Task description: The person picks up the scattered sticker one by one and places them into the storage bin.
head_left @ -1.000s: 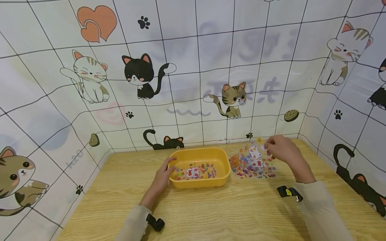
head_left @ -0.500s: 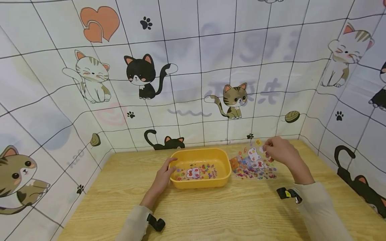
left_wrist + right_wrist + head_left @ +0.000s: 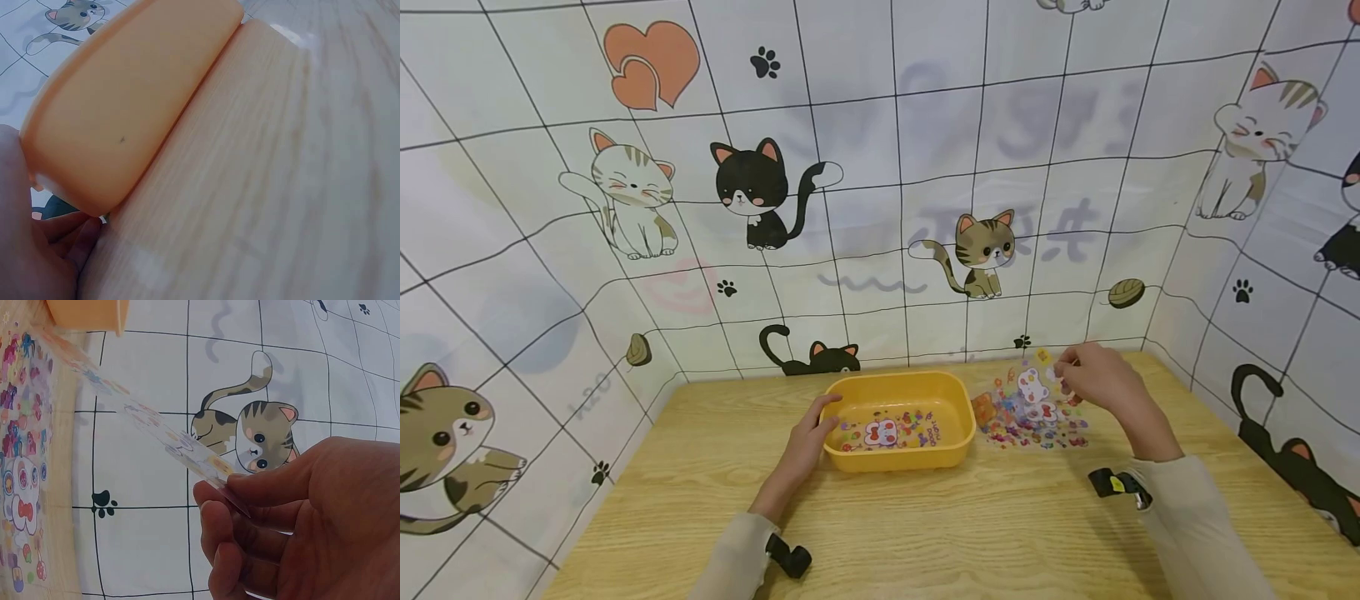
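In the head view, my left hand (image 3: 805, 442) grips the left end of a yellow plastic basin (image 3: 898, 460), thumb at the rim and fingers along its outer side. Inside the basin lies a clear sticker sheet (image 3: 880, 432) with a rabbit head and small colourful pictures. My right hand (image 3: 1097, 375) pinches the edge of another clear sticker sheet (image 3: 159, 428) between thumb and fingers. That sheet slants up from the table toward my hand, its far end near the basin. Beneath it, one more sticker sheet (image 3: 22, 494) with a white bow-wearing character lies flat on the wood.
The wood-grain table (image 3: 895, 533) ends at a white wall covering (image 3: 865, 217) with a grid and cartoon cats, which also runs along both sides. Black wrist camera mounts (image 3: 788, 556) sit at both sleeves.
The right hand, with the pinched sticker sheet, has shifted very slightly left and then stays put. The left hand keeps its grip on the basin. The head view has moved a little.
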Motion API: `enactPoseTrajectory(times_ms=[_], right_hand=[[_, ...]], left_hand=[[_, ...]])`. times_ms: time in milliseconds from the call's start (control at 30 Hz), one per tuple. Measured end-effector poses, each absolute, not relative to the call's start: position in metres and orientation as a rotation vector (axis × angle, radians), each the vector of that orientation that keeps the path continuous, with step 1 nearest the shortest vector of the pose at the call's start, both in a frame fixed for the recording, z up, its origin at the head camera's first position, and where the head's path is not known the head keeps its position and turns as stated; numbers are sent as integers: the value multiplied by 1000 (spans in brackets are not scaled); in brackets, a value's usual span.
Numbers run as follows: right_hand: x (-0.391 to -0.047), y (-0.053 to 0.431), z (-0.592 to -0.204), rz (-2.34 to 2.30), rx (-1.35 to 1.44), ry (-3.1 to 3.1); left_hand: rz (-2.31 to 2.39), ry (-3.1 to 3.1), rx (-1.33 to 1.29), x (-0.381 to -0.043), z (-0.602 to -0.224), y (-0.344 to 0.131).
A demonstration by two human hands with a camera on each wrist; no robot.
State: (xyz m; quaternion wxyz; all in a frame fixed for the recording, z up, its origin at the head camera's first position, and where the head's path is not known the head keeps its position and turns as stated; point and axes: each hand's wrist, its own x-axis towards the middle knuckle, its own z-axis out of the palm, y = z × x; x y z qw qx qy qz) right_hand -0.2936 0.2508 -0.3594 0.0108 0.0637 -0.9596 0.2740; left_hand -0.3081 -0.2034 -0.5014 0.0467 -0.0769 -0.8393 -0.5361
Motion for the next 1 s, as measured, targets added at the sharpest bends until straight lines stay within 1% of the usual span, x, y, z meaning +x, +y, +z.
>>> enactPoseTrajectory(times_ms=[667,1000], right_hand=[[-290,248,-352,843,204,-2951],[-288,246,-352,867,209,-2957]], left_hand=[[-1608,-2570,-241,-310,-501,-204],[-1600,-2565,-236,-306,-500,-202]])
